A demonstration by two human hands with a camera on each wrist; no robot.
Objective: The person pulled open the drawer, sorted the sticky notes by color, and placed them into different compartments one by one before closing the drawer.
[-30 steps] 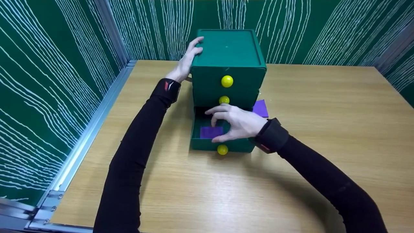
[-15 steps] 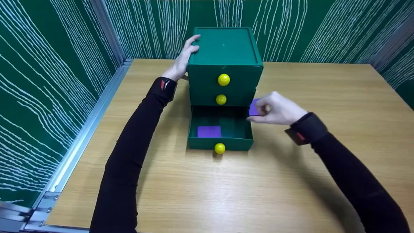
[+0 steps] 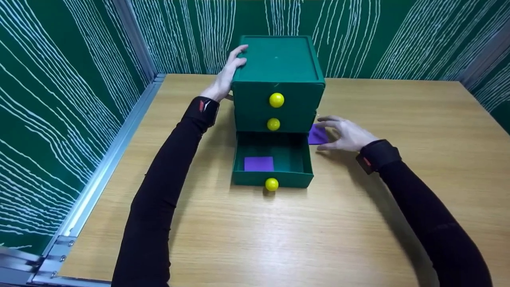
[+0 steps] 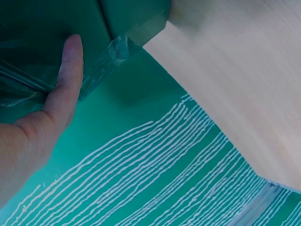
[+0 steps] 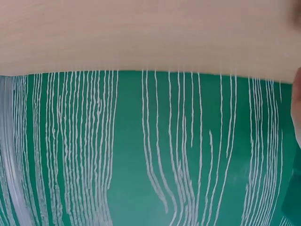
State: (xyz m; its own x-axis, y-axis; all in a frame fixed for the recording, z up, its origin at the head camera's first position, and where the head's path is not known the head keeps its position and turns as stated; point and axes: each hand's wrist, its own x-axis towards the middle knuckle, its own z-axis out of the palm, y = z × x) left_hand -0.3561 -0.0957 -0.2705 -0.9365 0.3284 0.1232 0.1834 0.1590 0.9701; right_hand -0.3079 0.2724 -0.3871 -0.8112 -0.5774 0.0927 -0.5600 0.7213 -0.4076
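Observation:
A green drawer cabinet [image 3: 279, 59] with yellow ball knobs stands on the table, its bottom drawer [image 3: 293, 159] pulled out. Inside that drawer, to the left, lies a flat purple square [image 3: 259, 164]. My left hand [image 3: 227, 77] rests against the cabinet's left side near the top edge. One straight finger [image 4: 70, 66] lies along that side in the left wrist view. Right of the cabinet, my right hand [image 3: 348, 134] reaches over a second purple square [image 3: 317, 135] on the table, thumb and fingers spread apart. The cabinet partly hides this square.
The wooden table [image 3: 255, 231] extends in front of the cabinet and to its right. Green walls with white wavy lines [image 3: 350, 36] enclose the back and sides. A metal frame rail [image 3: 107, 167] runs along the table's left edge.
My right hand has moved from over the drawer to the purple square at the right. Half a second ago its fingers were curled with a yellow spot between them; now they are spread.

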